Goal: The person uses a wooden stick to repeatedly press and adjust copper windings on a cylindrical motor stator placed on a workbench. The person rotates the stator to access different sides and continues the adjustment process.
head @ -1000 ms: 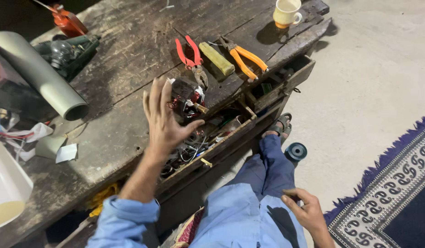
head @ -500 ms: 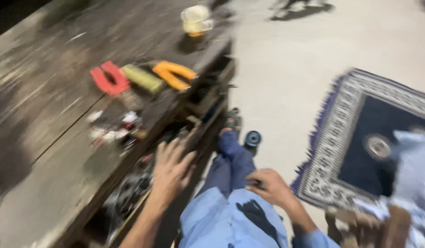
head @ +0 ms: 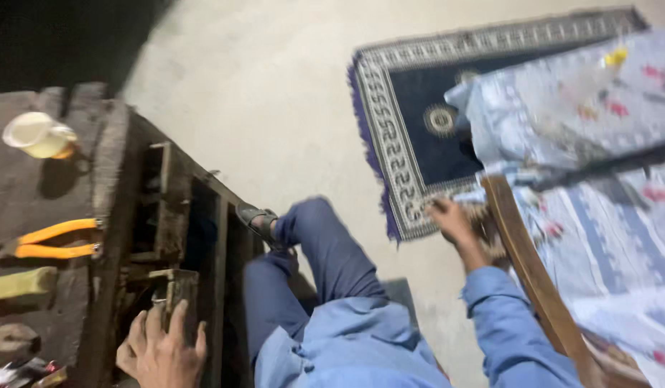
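My left hand (head: 162, 350) rests on the front edge of the dark wooden workbench (head: 110, 179), fingers spread over a small wooden block (head: 176, 286) by the open drawer; it grips nothing that I can see. My right hand (head: 451, 219) reaches out to the right, down beside the wooden frame (head: 535, 276) of a bed with a patterned sheet (head: 605, 144); the view is blurred and I cannot tell whether it holds anything. Both arms wear blue sleeves, and my blue-trousered legs and a sandal (head: 255, 215) are below.
On the bench lie orange-handled pliers (head: 56, 239), a yellowish tool (head: 20, 284) and a cream cup (head: 36, 135). A dark blue rug (head: 419, 122) with a patterned border covers part of the pale concrete floor (head: 275, 93).
The view has swung right, from the bench top to the floor and bed. My left hand dropped from above the drawer to the bench edge; my right hand moved from my lap toward the bed frame.
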